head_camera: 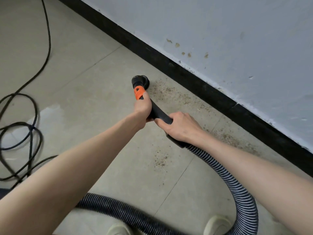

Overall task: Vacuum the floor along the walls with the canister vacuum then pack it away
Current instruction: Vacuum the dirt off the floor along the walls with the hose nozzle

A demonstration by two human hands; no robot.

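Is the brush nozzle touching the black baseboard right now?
Apart. The head view shows a strip of dusty floor tile between the brush nozzle and the black baseboard.

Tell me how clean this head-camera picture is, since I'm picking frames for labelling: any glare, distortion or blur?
Head view: soft, even light, with no hard shadows; a pale glare patch lies on the floor tiles near the coiled cable; the wide lens stretches both forearms at the bottom edge; the brush nozzle, the left hand and the right hand are sharp, the shoes slightly soft.
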